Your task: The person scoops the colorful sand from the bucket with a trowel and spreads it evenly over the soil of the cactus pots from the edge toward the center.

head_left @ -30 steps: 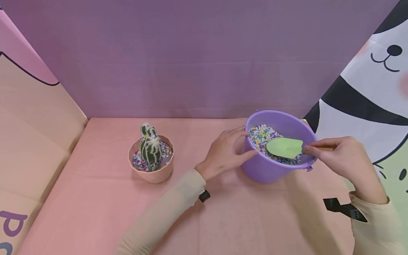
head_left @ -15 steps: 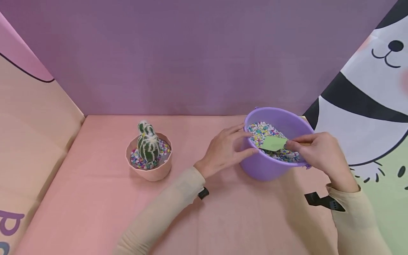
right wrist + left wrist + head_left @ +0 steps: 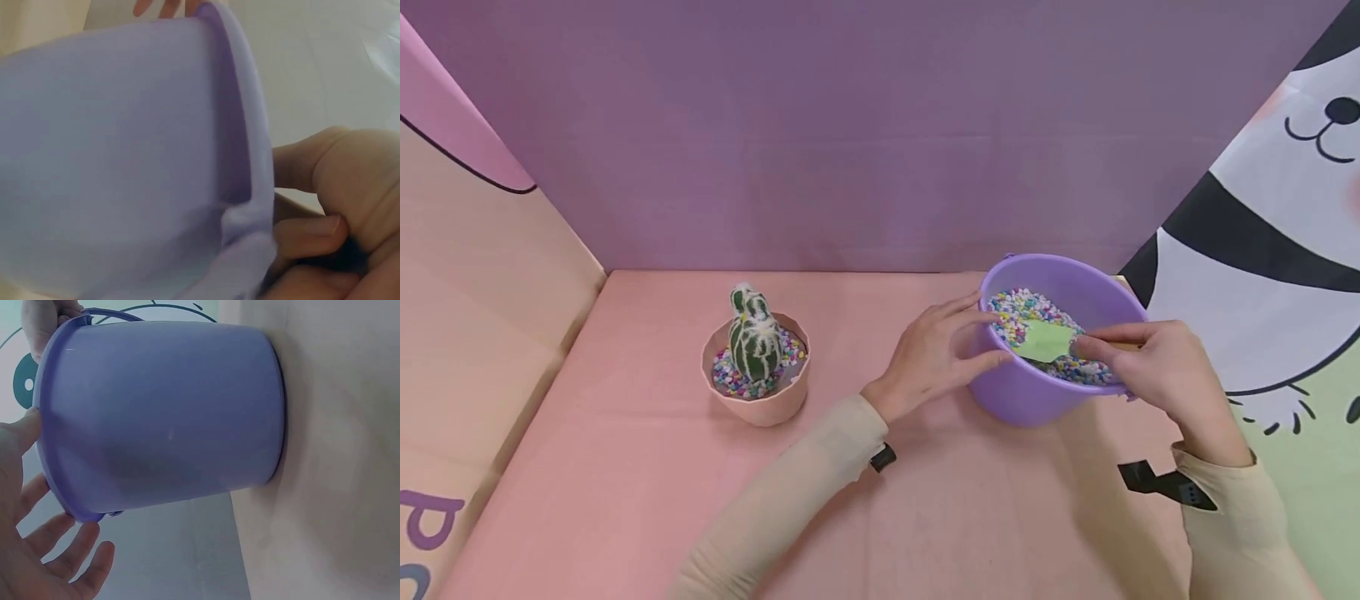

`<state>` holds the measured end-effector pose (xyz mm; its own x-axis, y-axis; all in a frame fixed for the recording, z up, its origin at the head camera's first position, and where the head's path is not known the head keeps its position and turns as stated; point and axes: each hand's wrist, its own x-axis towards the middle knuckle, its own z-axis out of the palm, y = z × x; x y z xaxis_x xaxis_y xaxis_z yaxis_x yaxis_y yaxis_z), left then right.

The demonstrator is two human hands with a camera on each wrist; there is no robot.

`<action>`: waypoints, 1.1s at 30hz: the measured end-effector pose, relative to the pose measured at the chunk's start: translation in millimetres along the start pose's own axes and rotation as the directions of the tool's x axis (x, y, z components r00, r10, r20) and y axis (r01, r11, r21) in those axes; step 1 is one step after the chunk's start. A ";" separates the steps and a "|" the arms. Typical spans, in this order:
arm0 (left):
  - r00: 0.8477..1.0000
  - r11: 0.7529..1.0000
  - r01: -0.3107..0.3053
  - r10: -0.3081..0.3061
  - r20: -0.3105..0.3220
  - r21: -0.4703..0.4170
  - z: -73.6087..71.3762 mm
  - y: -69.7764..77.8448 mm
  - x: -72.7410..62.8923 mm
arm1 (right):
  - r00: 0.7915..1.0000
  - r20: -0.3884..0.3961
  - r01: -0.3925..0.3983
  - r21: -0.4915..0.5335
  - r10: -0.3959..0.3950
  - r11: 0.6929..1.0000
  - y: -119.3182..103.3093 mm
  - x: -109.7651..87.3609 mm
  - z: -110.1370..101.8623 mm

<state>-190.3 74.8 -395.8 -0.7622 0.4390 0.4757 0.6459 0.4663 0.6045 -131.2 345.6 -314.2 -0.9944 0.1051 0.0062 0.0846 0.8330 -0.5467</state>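
A purple bucket (image 3: 1026, 400) stands on the right of the table, part-filled with small multicoloured pebbles (image 3: 1026, 307). My left hand (image 3: 925, 358) rests against its left rim, thumb and fingers spread. In the left wrist view, the thumb and a finger of that left hand (image 3: 31, 531) touch the rim while the others hang free. My right hand (image 3: 1165, 358) grips a small trowel with a green blade (image 3: 1047, 342) and a wooden handle, over the bucket's right rim. The blade's tip lies at the pebbles. In the right wrist view, the bucket wall (image 3: 125, 137) hides the blade.
A pink scalloped pot (image 3: 763, 410) holding a striped cactus (image 3: 756, 348) and coloured pebbles stands on the left of the pink-covered table (image 3: 625, 483). A purple backdrop (image 3: 865, 142) rises behind, and a panda-printed panel (image 3: 1240, 275) on the right.
My right hand has moved left and brought the trowel from above the pebbles down to them, with its blade now less visible. My left hand has stayed at the bucket's rim.
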 end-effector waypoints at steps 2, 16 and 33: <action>1.000 1.000 0.003 -0.003 -0.003 -0.008 1.9 -0.5 -0.2 | 1.000 0.001 -0.016 0.031 0.016 0.999 4.0 -1.4 -3.2; 1.000 0.999 0.006 -0.006 -0.013 -0.041 3.0 -1.8 -1.1 | 0.994 -0.005 -0.104 0.239 0.108 0.965 30.8 -7.2 -20.8; 1.000 0.999 0.010 -0.010 0.000 -0.054 2.8 -0.6 -2.6 | 0.996 -0.017 -0.067 0.556 0.093 0.828 43.2 -12.4 -14.6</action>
<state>-188.5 75.6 -399.1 -0.7683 0.4345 0.4700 0.6353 0.4287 0.6423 -114.3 388.3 -325.7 -0.9811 0.1911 -0.0301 0.1024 0.3810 -0.9189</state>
